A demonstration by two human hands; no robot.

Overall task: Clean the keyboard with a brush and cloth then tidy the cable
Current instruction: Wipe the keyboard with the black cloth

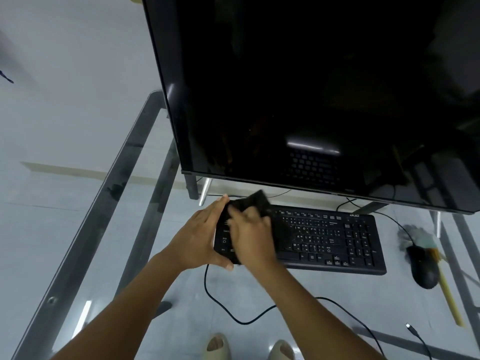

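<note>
Black cloth (255, 203) is pressed onto the left end of the black keyboard (311, 237) by the right hand (253, 236), blurred, fingers closed over the fabric. The keyboard's left edge is gripped by the left hand (201, 236), thumb at the near corner. The keyboard is seen lying on the glass desk (298, 302), just below the dark monitor (311, 87). The feather duster (426, 242) is laid aside at right, by the mouse (423, 266); brushing is judged finished, wiping under way. The cable (233, 315) is left sprawled loose, plug (410, 326) free: tidying is not yet done.
</note>
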